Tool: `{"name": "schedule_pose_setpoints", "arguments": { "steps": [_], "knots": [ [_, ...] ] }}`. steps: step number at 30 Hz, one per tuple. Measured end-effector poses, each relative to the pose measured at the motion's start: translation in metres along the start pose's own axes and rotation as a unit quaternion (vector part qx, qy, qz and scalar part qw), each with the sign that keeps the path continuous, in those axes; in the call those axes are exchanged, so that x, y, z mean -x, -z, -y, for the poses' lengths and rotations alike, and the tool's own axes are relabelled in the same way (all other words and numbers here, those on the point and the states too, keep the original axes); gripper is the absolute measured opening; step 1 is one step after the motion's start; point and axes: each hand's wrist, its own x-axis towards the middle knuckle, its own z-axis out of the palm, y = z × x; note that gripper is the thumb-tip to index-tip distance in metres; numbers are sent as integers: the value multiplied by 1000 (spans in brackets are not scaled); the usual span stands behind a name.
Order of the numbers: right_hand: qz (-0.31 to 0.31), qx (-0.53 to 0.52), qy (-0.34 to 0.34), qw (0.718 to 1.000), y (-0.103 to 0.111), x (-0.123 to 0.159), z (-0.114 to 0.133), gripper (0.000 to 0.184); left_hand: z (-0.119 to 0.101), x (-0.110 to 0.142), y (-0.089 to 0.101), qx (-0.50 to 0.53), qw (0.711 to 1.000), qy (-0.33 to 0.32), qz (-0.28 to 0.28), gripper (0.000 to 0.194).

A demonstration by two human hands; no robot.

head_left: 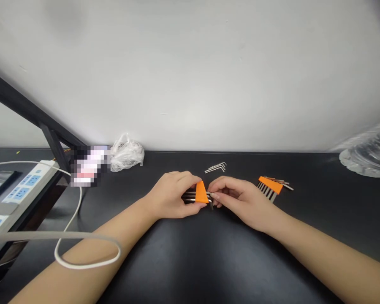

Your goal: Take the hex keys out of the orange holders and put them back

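My left hand (171, 195) and my right hand (237, 202) meet over a black tabletop (190, 261). Between them stands an orange triangular holder (202, 192) carrying several steel hex keys (190, 196). My left fingers wrap the holder and the keys' long shafts, while my right fingertips pinch the keys' ends beside it. A small bundle of loose hex keys (215, 167) lies beyond my hands. To the right of my right hand rests a second orange holder (270, 184) with a striped black-and-white set of keys (266, 192).
A white power strip with blue sockets (22, 190) and a looped white cable (79, 261) lie at the left, beside a black metal frame bar (28, 105). A crumpled plastic bag (126, 153) and a pixelated object (89, 165) stand by the white wall (190, 71). Clear plastic (367, 156) lies far right.
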Motion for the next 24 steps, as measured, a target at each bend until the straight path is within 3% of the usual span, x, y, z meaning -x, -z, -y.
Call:
{"name": "schedule_pose_setpoints", "arguments": {
  "steps": [3,7,15,17,19,20,22,24],
  "knots": [
    [31,-124,-68,990,0,-3,-3,22,-2,1,-2,24,999,-19,-29,43],
    [74,-183,-86,976,-2,-2,0,26,-7,2,-5,110,991,1,-74,46],
    [140,-253,-132,948,-4,0,-1,31,-10,2,-3,199,978,28,-49,51],
    [121,-167,-121,971,-1,-1,1,33,-10,3,-4,201,978,30,-50,51],
    [40,9,-50,998,5,-1,1,34,-10,3,-4,187,981,40,-45,49],
    [-16,115,2,993,8,-2,0,33,-10,3,-4,174,983,47,-38,47],
    [-110,301,87,943,15,-3,-5,29,-9,3,-4,147,987,59,-22,44],
    [-142,425,105,888,20,-5,-13,32,-7,3,-4,126,990,69,-12,42]
  ]
}}
